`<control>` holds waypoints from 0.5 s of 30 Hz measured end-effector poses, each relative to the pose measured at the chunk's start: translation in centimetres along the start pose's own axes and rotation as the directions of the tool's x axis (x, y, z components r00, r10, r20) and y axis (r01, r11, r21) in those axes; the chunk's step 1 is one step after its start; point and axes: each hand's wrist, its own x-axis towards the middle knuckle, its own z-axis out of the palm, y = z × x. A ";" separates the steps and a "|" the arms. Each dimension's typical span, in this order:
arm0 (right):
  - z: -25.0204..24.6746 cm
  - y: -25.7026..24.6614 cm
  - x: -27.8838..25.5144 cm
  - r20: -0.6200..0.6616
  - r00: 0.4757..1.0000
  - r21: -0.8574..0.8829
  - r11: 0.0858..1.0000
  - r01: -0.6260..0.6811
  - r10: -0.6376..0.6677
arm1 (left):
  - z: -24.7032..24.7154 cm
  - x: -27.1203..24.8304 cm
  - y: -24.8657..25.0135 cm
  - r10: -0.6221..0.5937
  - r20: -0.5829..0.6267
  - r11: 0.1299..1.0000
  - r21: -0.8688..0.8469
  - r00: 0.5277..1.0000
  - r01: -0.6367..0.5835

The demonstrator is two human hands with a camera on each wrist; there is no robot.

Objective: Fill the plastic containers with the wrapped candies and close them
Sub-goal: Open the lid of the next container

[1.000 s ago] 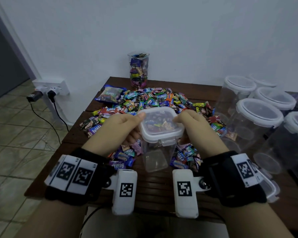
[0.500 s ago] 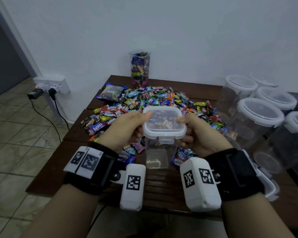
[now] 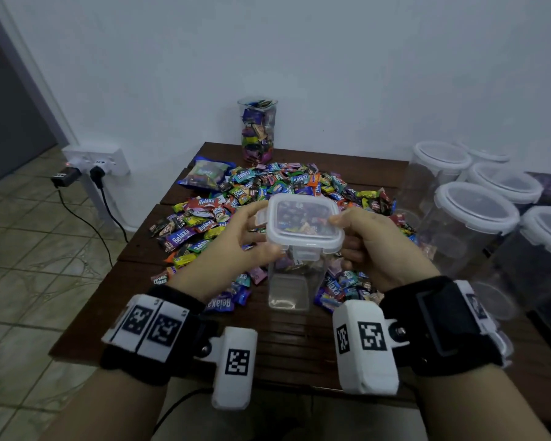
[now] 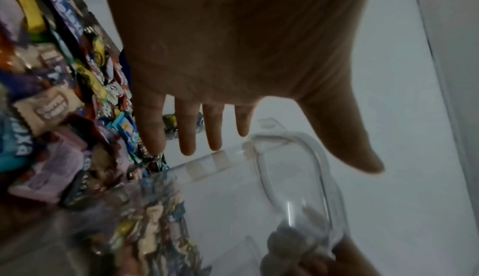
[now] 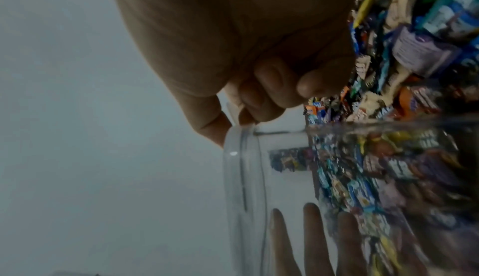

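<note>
A clear square container (image 3: 296, 281) with a white-rimmed lid (image 3: 304, 221) stands between my hands in front of the pile of wrapped candies (image 3: 268, 192). Its lower part looks clear. My left hand (image 3: 264, 232) sits at the lid's left side, thumb near the front-left corner. The left wrist view shows this left hand (image 4: 308, 151) with straight, spread fingers over the lid (image 4: 293, 178). My right hand (image 3: 339, 233) holds the right side. In the right wrist view the right hand (image 5: 233, 120) pinches a flap of the lid (image 5: 243, 178) between thumb and forefinger.
A tall jar (image 3: 257, 132) full of candies stands at the back against the wall. Several empty lidded containers (image 3: 471, 218) crowd the table's right side. A candy bag (image 3: 206, 173) lies back left. A wall socket (image 3: 93, 160) with cables is left of the table (image 3: 293, 345).
The container has turned a little between my hands. My left fingers have straightened away from the lid's side, and my right thumb now sits on the lid's right edge.
</note>
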 end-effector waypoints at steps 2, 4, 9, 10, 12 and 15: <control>-0.1 -0.1 -0.2 0.011 0.999 -0.082 0.996 0.036 -0.035 | 0.6 -0.1 -0.1 0.037 0.070 0.999 0.016 0.997 -0.039; 0.1 -0.3 -0.4 0.012 0.997 -0.174 0.982 0.072 -0.071 | 1.3 0.2 -0.2 0.063 0.069 0.995 0.068 0.996 -0.068; 0.6 -1.3 -0.9 0.015 0.979 -0.229 0.952 0.201 -0.203 | 1.4 0.9 -0.5 0.095 0.039 0.989 0.111 0.995 -0.099; 0.7 -1.8 -1.0 0.031 0.974 -0.217 0.950 0.224 -0.223 | 1.3 1.2 -0.7 0.095 0.041 0.988 0.121 0.995 -0.099; 0.9 -2.9 -1.1 0.058 0.961 -0.185 0.943 0.275 -0.269 | 1.2 1.4 -0.9 0.071 0.062 0.991 0.112 0.996 -0.078; 0.9 -5.3 -0.9 -0.017 0.927 -0.130 0.920 0.369 -0.374 | 1.1 1.4 -0.9 0.003 0.042 0.991 0.135 0.999 -0.008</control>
